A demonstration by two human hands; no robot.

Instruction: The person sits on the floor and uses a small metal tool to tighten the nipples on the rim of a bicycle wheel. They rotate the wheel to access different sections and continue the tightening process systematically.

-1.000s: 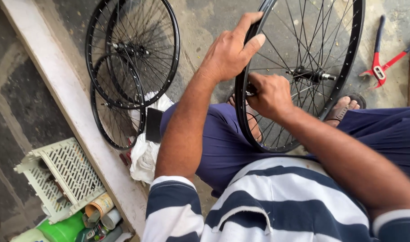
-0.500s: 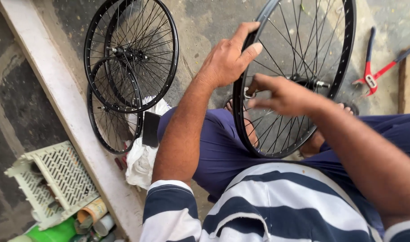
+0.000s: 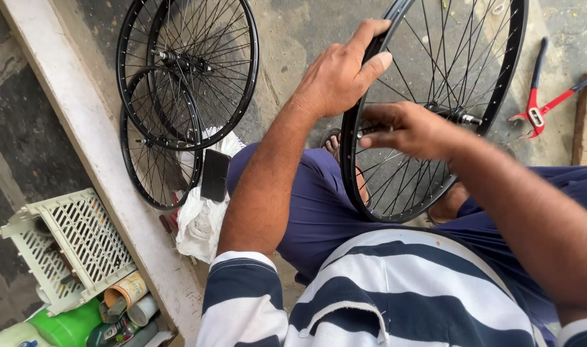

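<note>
Wheel (image 3: pixel 428 109) top beyond frame edge

Grey concrete floor (image 3: pixel 293 38), pale raised kerb (image 3: pixel 81 128), daylight.

A black bicycle wheel (image 3: pixel 435 109) is standing upright in the upper right of the frame, its lower edge sitting between the person's knees and its top running off the upper edge. Thin metal spokes are fanning out from a silvery hub and axle (image 3: pixel 464 117) right of centre to the dark, tyreless rim. The left hand (image 3: pixel 338 77) is gripping the rim at its upper left, thumb lying across it. The right hand (image 3: pixel 409 128) is reaching in among the spokes just left of the hub.
</note>
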